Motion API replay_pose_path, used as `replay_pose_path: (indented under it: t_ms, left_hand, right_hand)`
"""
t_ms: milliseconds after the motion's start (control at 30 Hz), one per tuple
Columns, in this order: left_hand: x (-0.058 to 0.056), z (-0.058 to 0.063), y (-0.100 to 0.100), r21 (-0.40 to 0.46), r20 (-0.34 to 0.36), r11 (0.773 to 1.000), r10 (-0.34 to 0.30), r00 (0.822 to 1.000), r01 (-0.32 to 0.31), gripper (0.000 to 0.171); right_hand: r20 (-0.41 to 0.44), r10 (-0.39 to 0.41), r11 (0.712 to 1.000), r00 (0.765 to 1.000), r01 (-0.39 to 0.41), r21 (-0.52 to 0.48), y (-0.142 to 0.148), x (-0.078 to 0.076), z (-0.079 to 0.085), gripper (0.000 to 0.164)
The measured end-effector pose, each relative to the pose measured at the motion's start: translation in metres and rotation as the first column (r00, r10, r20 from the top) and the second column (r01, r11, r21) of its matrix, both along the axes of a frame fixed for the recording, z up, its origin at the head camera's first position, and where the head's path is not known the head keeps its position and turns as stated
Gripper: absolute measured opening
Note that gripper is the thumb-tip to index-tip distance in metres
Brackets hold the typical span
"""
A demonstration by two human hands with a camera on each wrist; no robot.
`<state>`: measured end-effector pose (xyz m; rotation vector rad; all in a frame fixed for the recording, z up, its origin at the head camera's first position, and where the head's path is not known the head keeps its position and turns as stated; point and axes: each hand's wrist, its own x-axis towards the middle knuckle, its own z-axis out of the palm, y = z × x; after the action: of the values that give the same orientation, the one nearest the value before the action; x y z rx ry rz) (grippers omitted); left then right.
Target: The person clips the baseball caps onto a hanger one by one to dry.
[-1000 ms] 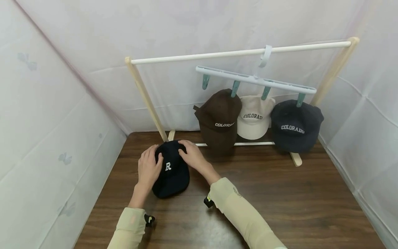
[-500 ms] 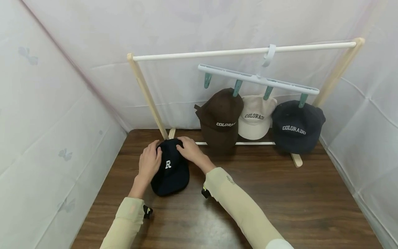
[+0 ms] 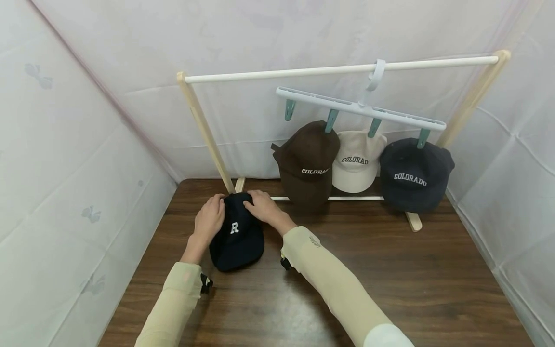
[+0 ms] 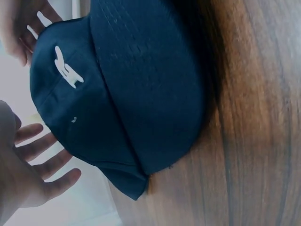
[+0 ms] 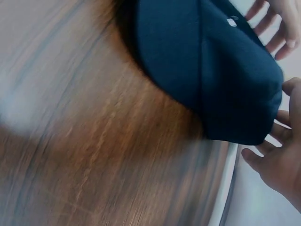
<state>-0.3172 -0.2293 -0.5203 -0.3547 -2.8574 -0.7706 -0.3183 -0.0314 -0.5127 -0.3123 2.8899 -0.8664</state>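
Note:
A dark navy baseball cap (image 3: 240,246) with a white letter R rests on the wooden table at left, its brim toward me. My left hand (image 3: 210,217) touches the crown's left side. On the crown's upper right lies my right hand (image 3: 264,208), thumb in front, other fingertips hidden behind the cap. In the left wrist view the left hand's fingers (image 4: 55,162) are spread along the cap's side. The right wrist view shows the right hand (image 5: 284,157) loosely bent at the back of the crown. Neither hand visibly grips the fabric.
Behind stands a wooden-legged rack with a white rail (image 3: 277,74). A pale blue clip hanger (image 3: 334,102) hangs from it, tilted, holding a brown cap (image 3: 309,159), a white cap (image 3: 357,166) and a dark grey-blue cap (image 3: 414,178). Its leftmost clip (image 3: 289,110) holds nothing.
My left hand has shifted slightly up along the cap's side, its thumb nearer the crown's edge. The right thumb has slid a little leftward over the crown. The cap has hardly moved.

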Motion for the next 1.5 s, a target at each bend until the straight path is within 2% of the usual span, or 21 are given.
replay_pose_path:
  t_ms: [233, 400, 600, 1067, 1300, 1500]
  left_hand:
    - [-0.009, -0.006, -0.006, 0.041, 0.063, 0.998, 0.051, 0.997, -0.054, 0.042]
    - [-0.015, -0.006, -0.005, 0.091, 0.088, 0.992, 0.082, 0.993, -0.090, 0.042]
    - [-0.019, -0.007, -0.001, 0.076, 0.142, 0.993, 0.076, 0.987, -0.087, 0.045]
    - [-0.017, -0.013, 0.002, 0.085, 0.091, 0.990, 0.101, 0.991, -0.109, 0.038]
    - [-0.017, -0.016, 0.003, 0.116, 0.132, 0.986, 0.107, 0.986, -0.122, 0.045]
    - [-0.015, -0.019, 0.002, 0.160, 0.144, 0.979, 0.103, 0.984, -0.126, 0.041]
  right_hand:
    - [-0.021, 0.037, 0.995, 0.999, -0.035, 0.097, 0.000, -0.004, -0.003, 0.057]
    - [-0.015, 0.051, 0.995, 0.999, -0.050, 0.092, 0.003, -0.010, -0.001, 0.057]
    - [-0.016, 0.061, 0.997, 0.998, -0.060, 0.053, 0.009, -0.014, -0.002, 0.056]
    - [-0.092, 0.047, 0.998, 0.995, -0.051, -0.039, 0.006, -0.011, 0.000, 0.048]
    - [-0.121, 0.047, 0.998, 0.992, -0.051, -0.029, 0.005, -0.010, -0.001, 0.042]
    - [-0.112, 0.061, 0.997, 0.992, -0.064, -0.031, 0.004, -0.008, 0.001, 0.043]
